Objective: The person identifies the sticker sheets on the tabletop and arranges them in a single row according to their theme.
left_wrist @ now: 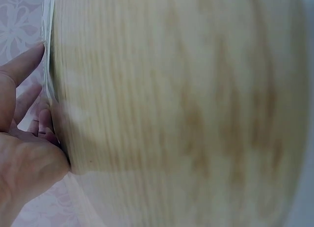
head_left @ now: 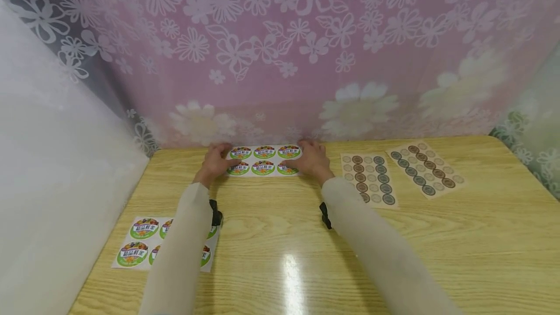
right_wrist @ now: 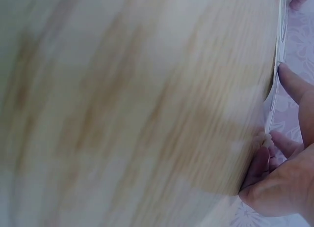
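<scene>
A white sheet of oval fruit stickers [head_left: 263, 160], green-edged with dark lettering, lies at the table's far edge. My left hand [head_left: 215, 162] grips its left end, the thumb across the printed face. At the opposite end my right hand [head_left: 313, 160] holds it likewise, its thumb over a lower-row sticker. The left wrist view has the sheet [left_wrist: 49, 65] almost edge-on, with the left thumb against it and other fingers partly hidden behind. In the right wrist view the sheet's edge [right_wrist: 280, 35] bows slightly off the wood beside the right thumb.
Another fruit sticker sheet [head_left: 144, 242] lies front left, partly under the left forearm. Two beige sheets of round brown and grey stickers, one nearer [head_left: 369, 179] and one farther right [head_left: 426, 169], lie on the wooden table [head_left: 280, 237]. A floral curtain [head_left: 271, 101] hangs behind.
</scene>
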Available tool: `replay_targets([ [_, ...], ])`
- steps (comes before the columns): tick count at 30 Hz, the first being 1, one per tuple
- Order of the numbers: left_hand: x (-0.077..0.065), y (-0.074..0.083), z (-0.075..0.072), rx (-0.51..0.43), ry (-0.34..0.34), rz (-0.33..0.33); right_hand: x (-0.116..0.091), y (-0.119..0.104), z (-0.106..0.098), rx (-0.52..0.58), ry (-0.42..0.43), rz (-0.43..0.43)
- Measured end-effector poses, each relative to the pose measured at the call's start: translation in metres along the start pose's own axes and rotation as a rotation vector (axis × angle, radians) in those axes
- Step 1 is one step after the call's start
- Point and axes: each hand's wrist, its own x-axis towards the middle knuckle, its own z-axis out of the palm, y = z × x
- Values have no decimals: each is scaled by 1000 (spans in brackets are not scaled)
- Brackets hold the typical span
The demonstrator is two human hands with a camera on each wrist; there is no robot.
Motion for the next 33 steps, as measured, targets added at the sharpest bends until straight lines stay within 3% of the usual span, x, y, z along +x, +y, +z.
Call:
replay_targets([
  [11,-3,0,-4,-111,-31,-3,0,0,2,13,-2,-2],
  [33,-2,2,-4,-109,-57,25,-2,2,-1,16,-14,-10],
])
